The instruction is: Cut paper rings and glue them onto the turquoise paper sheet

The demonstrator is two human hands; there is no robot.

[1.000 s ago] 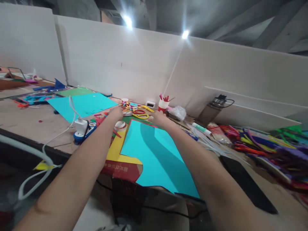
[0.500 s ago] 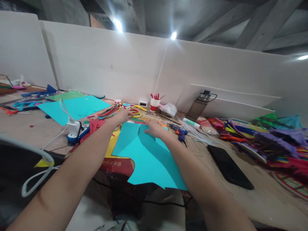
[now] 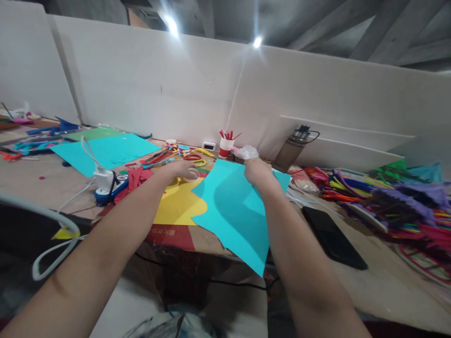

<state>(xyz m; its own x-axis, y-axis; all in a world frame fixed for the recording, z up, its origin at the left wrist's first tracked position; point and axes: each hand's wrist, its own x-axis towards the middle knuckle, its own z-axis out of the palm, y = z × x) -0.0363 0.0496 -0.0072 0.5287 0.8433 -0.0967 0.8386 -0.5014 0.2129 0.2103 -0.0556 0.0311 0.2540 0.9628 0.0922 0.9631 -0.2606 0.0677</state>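
My right hand [image 3: 257, 171] is closed on the far edge of a turquoise paper sheet [image 3: 229, 206] and holds it tilted up off the table, its near corner hanging over the front edge. My left hand [image 3: 179, 169] reaches forward over a yellow paper sheet [image 3: 178, 206], its fingers curled at a white tape roll [image 3: 192, 175]. Scissors with yellow and red handles [image 3: 195, 159] lie just beyond the left hand.
A second turquoise sheet [image 3: 102, 152] and a white charger on a power strip [image 3: 105, 183] lie to the left. A red-and-white cup [image 3: 224, 148], a metal bottle [image 3: 292, 148], a black phone [image 3: 331, 237] and a heap of coloured pipe cleaners [image 3: 387, 202] sit to the right.
My right hand has gripped the turquoise sheet and lifted and swung it to the right, uncovering the yellow sheet. My left hand has settled at the tape roll.
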